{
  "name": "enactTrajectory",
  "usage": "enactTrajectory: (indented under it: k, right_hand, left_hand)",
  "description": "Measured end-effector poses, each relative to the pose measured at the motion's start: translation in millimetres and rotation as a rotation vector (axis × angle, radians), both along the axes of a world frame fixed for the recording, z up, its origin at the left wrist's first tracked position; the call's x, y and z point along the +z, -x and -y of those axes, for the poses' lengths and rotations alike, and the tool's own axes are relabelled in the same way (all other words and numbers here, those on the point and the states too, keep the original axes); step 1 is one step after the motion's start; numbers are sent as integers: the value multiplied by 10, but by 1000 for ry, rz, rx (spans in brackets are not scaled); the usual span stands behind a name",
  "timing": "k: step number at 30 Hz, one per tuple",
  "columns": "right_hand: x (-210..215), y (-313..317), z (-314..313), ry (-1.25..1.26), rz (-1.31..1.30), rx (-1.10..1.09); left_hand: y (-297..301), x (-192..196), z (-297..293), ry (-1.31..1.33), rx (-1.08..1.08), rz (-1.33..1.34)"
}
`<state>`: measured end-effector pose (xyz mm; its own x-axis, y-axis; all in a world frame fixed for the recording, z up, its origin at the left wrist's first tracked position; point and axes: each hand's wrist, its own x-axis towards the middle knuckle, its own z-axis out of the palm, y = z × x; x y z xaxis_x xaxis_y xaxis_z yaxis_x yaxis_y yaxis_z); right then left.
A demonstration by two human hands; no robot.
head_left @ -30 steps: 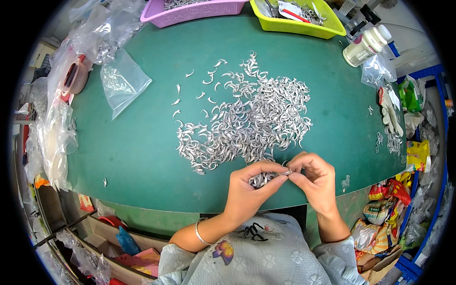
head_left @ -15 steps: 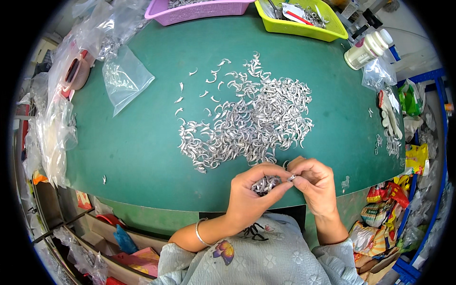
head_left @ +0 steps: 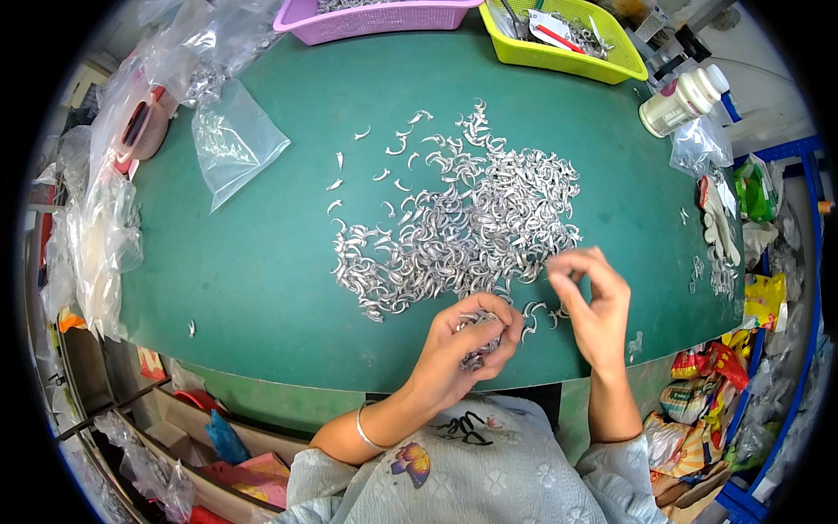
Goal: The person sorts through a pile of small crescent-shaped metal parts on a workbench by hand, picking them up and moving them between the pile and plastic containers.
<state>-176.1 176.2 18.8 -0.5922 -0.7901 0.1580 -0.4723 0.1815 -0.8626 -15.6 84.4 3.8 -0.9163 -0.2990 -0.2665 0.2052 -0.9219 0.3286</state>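
Observation:
Small curved silver metal pieces (head_left: 524, 201) lie in a broad heap on the green tabletop (head_left: 262, 288). My left hand (head_left: 441, 349) is closed around a handful of the same metal pieces (head_left: 480, 356), just in front of the heap. To its right, my right hand (head_left: 602, 306) is raised beside the heap's near right edge. Its thumb and forefinger are a little apart, slightly blurred, with nothing visible between them. A few loose metal pieces (head_left: 532, 320) lie between the two hands.
A purple basket (head_left: 375, 24) and a yellow-green basket (head_left: 559, 59) stand at the far edge. Clear plastic bags (head_left: 231, 144) lie at the left. A white bottle (head_left: 685, 100) and a glove (head_left: 717, 223) are at the right. Open drawers (head_left: 175, 419) sit below left.
My right hand has moved away from the left hand, up and right toward the heap. Its pinch has loosened. The left fingers have curled further over the handful.

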Motion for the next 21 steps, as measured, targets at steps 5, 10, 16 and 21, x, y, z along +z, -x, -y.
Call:
enactTrajectory:
  k: [5,10,16,21]
  right_hand:
    - [-107,158,410,-70,-482,87]
    - [-166,130,328,-205,-529,228]
    - [-45,171,6,-171,-364,339]
    - [-84,330,220,-154,-161,5]
  left_hand:
    - [3,13,14,126,56,17]
    - [-10,-49,31,70,26,182]
    - [35,30,87,-36,39,269]
    - [33,-44,51,-26,57,159]
